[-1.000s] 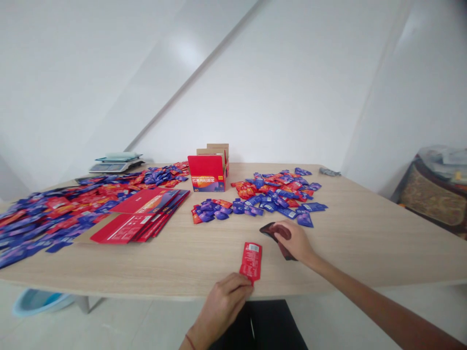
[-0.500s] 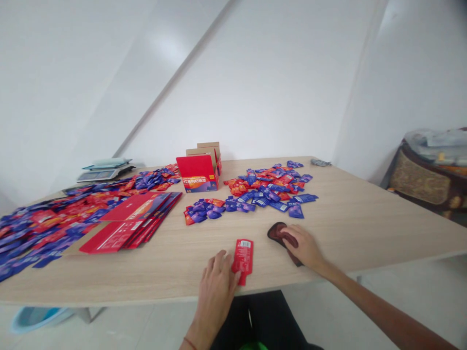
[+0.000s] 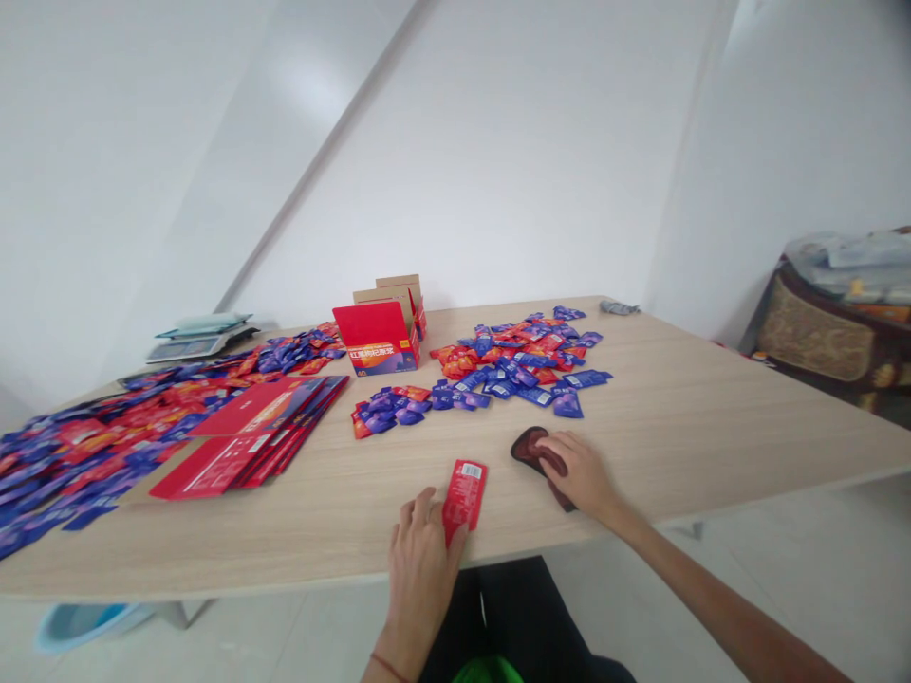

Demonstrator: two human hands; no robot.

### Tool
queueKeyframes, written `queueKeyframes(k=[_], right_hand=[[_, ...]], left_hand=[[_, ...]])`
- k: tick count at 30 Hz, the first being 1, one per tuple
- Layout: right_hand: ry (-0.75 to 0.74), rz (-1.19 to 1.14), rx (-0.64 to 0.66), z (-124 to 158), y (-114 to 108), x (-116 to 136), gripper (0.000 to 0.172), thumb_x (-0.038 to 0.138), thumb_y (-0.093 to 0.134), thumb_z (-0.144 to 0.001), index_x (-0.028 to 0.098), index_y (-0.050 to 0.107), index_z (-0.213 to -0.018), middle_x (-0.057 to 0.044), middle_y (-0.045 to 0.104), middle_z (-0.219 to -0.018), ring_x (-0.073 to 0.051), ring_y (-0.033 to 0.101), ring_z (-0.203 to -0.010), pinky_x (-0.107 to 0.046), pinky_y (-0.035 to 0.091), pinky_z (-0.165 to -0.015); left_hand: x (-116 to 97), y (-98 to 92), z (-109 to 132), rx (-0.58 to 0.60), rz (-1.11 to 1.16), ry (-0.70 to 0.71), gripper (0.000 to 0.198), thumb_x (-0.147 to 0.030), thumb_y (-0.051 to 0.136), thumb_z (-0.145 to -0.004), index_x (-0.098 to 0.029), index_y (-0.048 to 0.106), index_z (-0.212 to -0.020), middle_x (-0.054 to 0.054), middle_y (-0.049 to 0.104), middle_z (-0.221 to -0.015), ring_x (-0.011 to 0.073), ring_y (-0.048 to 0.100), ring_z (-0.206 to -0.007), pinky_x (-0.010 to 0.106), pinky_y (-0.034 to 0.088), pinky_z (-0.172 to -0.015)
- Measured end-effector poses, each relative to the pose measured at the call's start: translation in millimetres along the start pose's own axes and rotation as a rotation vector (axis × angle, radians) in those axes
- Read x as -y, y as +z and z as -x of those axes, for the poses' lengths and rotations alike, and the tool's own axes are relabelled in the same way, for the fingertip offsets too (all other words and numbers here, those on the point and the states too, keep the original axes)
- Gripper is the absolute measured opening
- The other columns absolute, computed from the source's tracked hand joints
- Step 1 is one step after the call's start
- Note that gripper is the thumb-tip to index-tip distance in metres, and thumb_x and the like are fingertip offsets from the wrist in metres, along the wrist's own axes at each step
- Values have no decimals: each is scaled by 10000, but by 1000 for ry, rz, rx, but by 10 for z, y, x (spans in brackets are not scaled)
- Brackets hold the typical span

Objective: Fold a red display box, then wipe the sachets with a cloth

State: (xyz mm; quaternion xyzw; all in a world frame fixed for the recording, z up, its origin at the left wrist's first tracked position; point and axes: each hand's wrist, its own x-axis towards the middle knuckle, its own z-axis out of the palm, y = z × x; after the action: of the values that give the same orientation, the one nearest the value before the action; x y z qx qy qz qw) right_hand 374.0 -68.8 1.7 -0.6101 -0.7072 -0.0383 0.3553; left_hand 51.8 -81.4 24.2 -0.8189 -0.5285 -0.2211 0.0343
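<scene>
My left hand (image 3: 421, 554) lies flat on the wooden table (image 3: 683, 417) near its front edge, fingers stretched out, its fingertips resting on the lower end of a red sachet (image 3: 464, 492). My right hand (image 3: 578, 468) rests curved over a dark red flat object (image 3: 532, 448), covering most of it. Beyond both hands lies a heap of blue and red sachets (image 3: 498, 375). An open red carton (image 3: 380, 334) stands behind that heap.
A stack of flat red cartons (image 3: 249, 434) lies left of centre. Many more sachets (image 3: 92, 427) cover the table's left end, with a scale (image 3: 199, 337) behind them. A blue basin (image 3: 78, 621) sits on the floor at left, furniture (image 3: 832, 332) at right.
My left hand opened from a pinch on the red sachet's lower end to lying flat on it. The view shifted right. My right hand stayed on the dark red object.
</scene>
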Motion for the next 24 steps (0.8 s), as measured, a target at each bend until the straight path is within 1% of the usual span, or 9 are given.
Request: queueKeyframes(k=[4,8,9,11,14,17,20,22,24], right_hand=[[2,6,-9,-1,3,-3,200,216,593,-931,234,712,-1090,-80,718,-1130,-271,627,-1058,-423,496,-946],[-20,0,-37,3,25,-22,198,201,597,-931,235,703,-1095,-77,719,-1124,-269,630,-1052,-416,503,-936],[-27,-2,-42,4,30,-26,197,198,595,-933,238,702,-1094,-76,719,-1124,-268,632,-1052,-414,504,-936],[-38,-3,-50,4,36,-30,194,195,598,-933,243,701,-1089,-73,721,-1121,-269,634,-1051,-413,506,-935],[-37,1,-60,3,34,-27,208,190,611,-921,252,698,-1099,-70,723,-1122,-273,636,-1055,-413,508,-932],[-31,0,-60,4,28,-18,215,181,605,-918,258,696,-1096,-68,721,-1129,-273,635,-1062,-414,508,-936],[-36,-10,-59,7,30,-17,209,186,601,-922,257,695,-1095,-69,720,-1128,-273,634,-1059,-423,506,-945],[-36,-15,-57,9,36,-23,206,194,597,-929,255,693,-1100,-72,718,-1129,-273,635,-1057,-427,506,-947],[-32,-13,-61,12,40,-29,203,199,593,-934,254,693,-1102,-74,717,-1137,-275,634,-1063,-427,506,-949]], left_hand=[[13,-38,-36,41,76,-47,256,-272,690,-926,-171,686,-1161,126,633,-1364,318,596,-1207,455,499,-987],[11,-72,-52,32,132,-90,329,-254,736,-883,-193,664,-1198,104,690,-1292,303,630,-1195,421,491,-998],[5,-83,-53,36,153,-110,333,-248,736,-881,-211,657,-1203,89,711,-1256,290,653,-1165,397,500,-968],[-9,-100,-52,61,204,-169,315,-254,721,-900,-254,641,-1204,50,755,-1154,261,710,-1051,342,520,-853],[-16,-96,-53,91,279,-220,256,-280,683,-943,-290,612,-1189,4,786,-1042,229,754,-876,285,501,-709],[6,-48,-59,66,327,-177,230,-256,655,-959,-287,588,-1178,-5,793,-1039,206,761,-800,259,493,-669],[49,14,-76,26,352,-112,225,-248,634,-965,-281,576,-1180,-13,796,-965,199,754,-734,253,501,-640],[84,45,-90,-25,339,-72,210,-253,625,-970,-278,578,-1173,-14,793,-947,192,744,-691,252,507,-629],[120,61,-95,-90,274,-30,200,-240,619,-970,-274,586,-1165,-10,789,-943,190,734,-666,251,499,-607]])
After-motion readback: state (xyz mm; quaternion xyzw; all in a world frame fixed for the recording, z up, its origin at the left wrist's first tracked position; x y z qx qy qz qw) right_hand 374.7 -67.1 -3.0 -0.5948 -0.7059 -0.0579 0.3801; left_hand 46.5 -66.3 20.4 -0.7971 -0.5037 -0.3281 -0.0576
